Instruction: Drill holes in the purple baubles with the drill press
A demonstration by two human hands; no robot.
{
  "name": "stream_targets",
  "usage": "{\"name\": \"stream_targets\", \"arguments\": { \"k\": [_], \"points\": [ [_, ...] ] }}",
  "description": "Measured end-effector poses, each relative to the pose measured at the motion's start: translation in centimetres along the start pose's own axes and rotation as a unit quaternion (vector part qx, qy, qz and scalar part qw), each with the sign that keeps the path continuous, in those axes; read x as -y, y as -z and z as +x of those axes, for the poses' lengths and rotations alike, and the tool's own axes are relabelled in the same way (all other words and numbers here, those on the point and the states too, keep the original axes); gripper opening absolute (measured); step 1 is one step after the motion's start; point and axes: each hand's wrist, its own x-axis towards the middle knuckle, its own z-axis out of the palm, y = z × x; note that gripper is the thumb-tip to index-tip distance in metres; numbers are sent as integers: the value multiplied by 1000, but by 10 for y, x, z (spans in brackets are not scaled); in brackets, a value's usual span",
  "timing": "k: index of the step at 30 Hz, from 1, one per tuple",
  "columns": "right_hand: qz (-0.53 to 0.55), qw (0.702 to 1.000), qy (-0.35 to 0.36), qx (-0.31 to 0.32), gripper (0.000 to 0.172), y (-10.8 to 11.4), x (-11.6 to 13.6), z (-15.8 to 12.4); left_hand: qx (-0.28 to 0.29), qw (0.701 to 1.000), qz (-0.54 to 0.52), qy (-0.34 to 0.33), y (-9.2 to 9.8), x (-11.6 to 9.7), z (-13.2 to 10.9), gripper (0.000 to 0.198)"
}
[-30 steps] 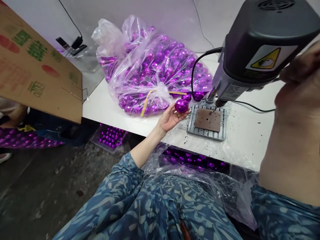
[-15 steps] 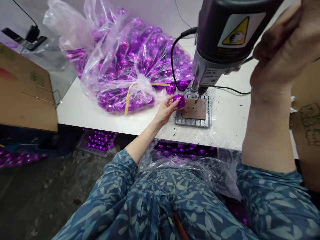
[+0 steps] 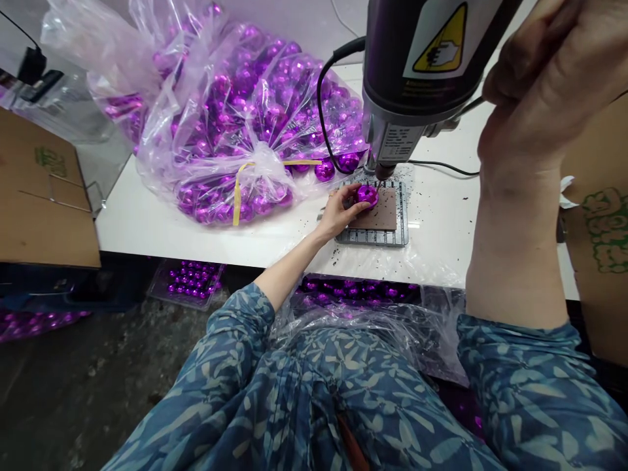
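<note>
My left hand (image 3: 341, 210) grips a shiny purple ball (image 3: 367, 194) and holds it on the brown pad (image 3: 385, 210) of the metal base plate (image 3: 402, 229), right under the drill bit (image 3: 380, 178). The dark bench drill head (image 3: 417, 59) looms above it. My right hand (image 3: 544, 78) is raised at the upper right, its fingers curled round the drill's thin lever (image 3: 468, 106). Dark shavings speckle the white table (image 3: 161, 226) around the plate.
A big clear bag of purple balls (image 3: 230, 124), tied with yellow ribbon, lies at the table's back left. Loose balls (image 3: 324, 170) rest beside the drill. Cardboard boxes stand left (image 3: 39, 196) and right (image 3: 603, 229). Trays of balls (image 3: 189, 281) sit below; plastic sheet covers my lap.
My left hand carried the ball rightward from beside the plate onto the pad under the bit. The view shifted closer to the drill; my right hand stayed on the lever.
</note>
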Motion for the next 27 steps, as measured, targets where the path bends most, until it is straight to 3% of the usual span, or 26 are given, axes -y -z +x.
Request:
{"name": "stream_targets", "arguments": {
  "k": [6, 14, 18, 23, 27],
  "points": [
    [106, 994, 21, -4, 32, -1, -13, 5, 9, 982, 166, -92, -8, 11, -4, 60],
    [131, 990, 50, -8, 36, -10, 4, 0, 63, 969, 177, -159, -11, 10, -7, 57],
    [152, 985, 78, 3, 35, -10, -2, 0, 59, 970, 170, -164, -11, 12, -7, 58],
    [172, 972, 158, 13, 66, -3, -11, -10, 49, 971, 167, -162, -12, 15, -6, 56],
    [128, 974, 187, -12, 66, 3, -10, -31, 45, 970, 166, -169, -12, 15, -6, 55]
  ]
}}
